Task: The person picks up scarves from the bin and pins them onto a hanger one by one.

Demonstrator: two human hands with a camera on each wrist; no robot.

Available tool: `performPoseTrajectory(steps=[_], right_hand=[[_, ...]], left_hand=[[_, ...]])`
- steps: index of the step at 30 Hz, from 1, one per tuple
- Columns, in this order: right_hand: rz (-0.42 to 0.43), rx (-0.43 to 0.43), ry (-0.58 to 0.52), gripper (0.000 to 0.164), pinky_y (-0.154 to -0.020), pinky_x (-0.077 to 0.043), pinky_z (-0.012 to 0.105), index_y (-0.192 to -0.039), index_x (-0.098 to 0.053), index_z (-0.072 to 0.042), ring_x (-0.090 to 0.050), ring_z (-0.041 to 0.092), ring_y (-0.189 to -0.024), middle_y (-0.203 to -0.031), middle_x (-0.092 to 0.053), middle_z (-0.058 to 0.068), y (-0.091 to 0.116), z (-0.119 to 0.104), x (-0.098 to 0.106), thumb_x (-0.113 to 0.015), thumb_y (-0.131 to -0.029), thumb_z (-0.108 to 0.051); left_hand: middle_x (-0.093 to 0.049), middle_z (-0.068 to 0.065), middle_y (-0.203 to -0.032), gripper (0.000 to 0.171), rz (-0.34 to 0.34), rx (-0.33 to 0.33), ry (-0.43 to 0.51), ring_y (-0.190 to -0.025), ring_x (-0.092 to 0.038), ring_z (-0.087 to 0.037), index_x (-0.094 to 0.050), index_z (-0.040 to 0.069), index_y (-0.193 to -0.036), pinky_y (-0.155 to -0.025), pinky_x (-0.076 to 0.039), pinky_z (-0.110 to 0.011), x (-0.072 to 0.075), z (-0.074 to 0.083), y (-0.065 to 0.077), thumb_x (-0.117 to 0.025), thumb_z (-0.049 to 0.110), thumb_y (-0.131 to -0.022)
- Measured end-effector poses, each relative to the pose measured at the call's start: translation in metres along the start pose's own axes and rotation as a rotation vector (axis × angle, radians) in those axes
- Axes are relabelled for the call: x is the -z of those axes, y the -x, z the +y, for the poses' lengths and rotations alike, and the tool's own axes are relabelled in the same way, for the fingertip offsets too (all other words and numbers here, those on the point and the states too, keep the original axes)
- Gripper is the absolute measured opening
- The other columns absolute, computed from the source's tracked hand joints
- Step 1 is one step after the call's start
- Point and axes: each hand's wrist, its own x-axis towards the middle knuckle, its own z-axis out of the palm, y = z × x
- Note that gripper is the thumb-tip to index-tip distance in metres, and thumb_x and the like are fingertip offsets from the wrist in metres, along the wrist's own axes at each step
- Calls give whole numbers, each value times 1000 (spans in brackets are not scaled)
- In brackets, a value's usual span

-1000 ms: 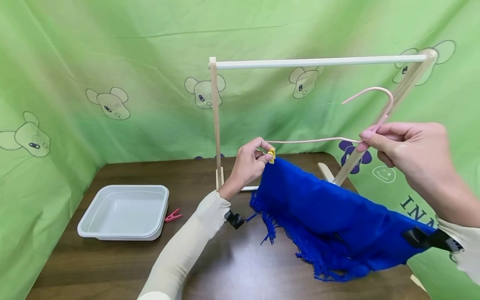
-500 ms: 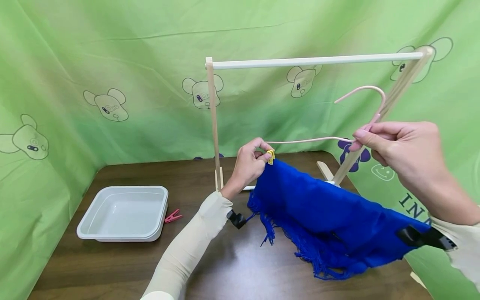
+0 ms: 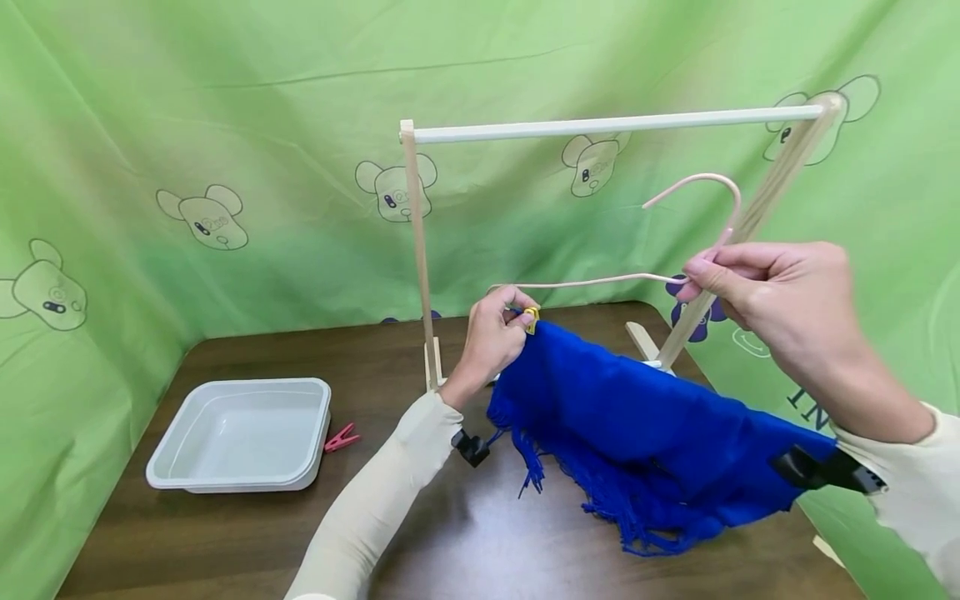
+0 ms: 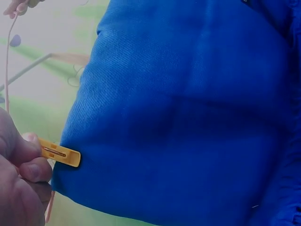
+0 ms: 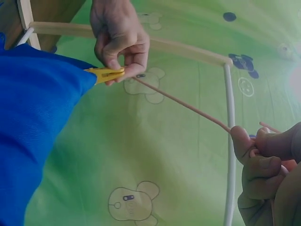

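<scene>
A fringed blue scarf point(image 3: 637, 425) hangs folded over the lower part of a pink hanger point(image 3: 600, 281). My left hand point(image 3: 491, 337) pinches a yellow clothespin point(image 4: 63, 154) between thumb and fingers at the scarf's upper left corner. In the right wrist view the clothespin point(image 5: 104, 75) has its tip on the blue cloth. The hanger's neck, just below the hook, is held between the thumb and fingers of my right hand point(image 3: 795, 308). Much of the hanger's bottom bar is hidden by the cloth.
Behind the scarf stands a wooden rack with a white top rod point(image 3: 615, 125). White plastic tubs point(image 3: 161, 483), one seemingly inside another, sit on the brown table point(image 3: 420, 533) at left, a red clothespin point(image 3: 342, 438) beside them. Green patterned curtain point(image 3: 300, 108) surrounds the table.
My right hand and the hanger's hook have shifted left relative to the rack. The left hand keeps its pinch on the yellow clothespin. The whole head view has also shifted slightly.
</scene>
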Motion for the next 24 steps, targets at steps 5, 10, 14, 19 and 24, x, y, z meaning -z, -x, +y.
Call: performPoseTrajectory(steps=[5, 10, 14, 19, 24], right_hand=[[-24, -17, -2, 22, -38, -26, 30, -92, -71, 2, -39, 13, -44, -64, -70, -3, -1, 6, 1, -72, -79, -16], [-29, -13, -10, 23, -36, -19, 33, -92, -69, 5, -35, 15, -42, -61, -68, -4, -3, 15, 1, -71, -80, -15], [-34, -19, -32, 21, -36, -17, 33, -91, -70, 3, -34, 16, -41, -59, -67, -4, -6, 21, -1, -71, -80, -15], [-28, -27, -63, 18, -36, -16, 33, -90, -71, 2, -33, 17, -40, -59, -68, -3, -6, 25, 1, -71, -80, -13], [17, -20, -44, 19, -36, -19, 32, -90, -70, 4, -34, 17, -39, -61, -69, -2, -3, 25, 6, -71, -79, -12]], left_hand=[[-64, -3, -90, 16, -9, 8, -48, -68, -55, -9, -66, 9, -91, -58, -46, -15, -1, -2, 2, -61, -2, -81], [-67, -3, -94, 19, 15, -93, -221, -64, -54, -10, -66, 8, -102, -59, -44, -19, -1, -3, 6, -64, 4, -83], [-66, -4, -94, 15, 30, -185, -319, -75, -58, -12, -64, 6, -100, -67, -47, -20, 5, -3, 12, -64, 6, -84], [-65, -4, -93, 14, -3, -123, -332, -82, -62, -12, -62, 6, -100, -73, -50, -18, 26, -7, 31, -59, 3, -87], [-64, -2, -91, 16, -87, 19, -449, -82, -61, -14, -63, 9, -103, -71, -52, -25, 57, -27, 61, -58, 6, -88]])
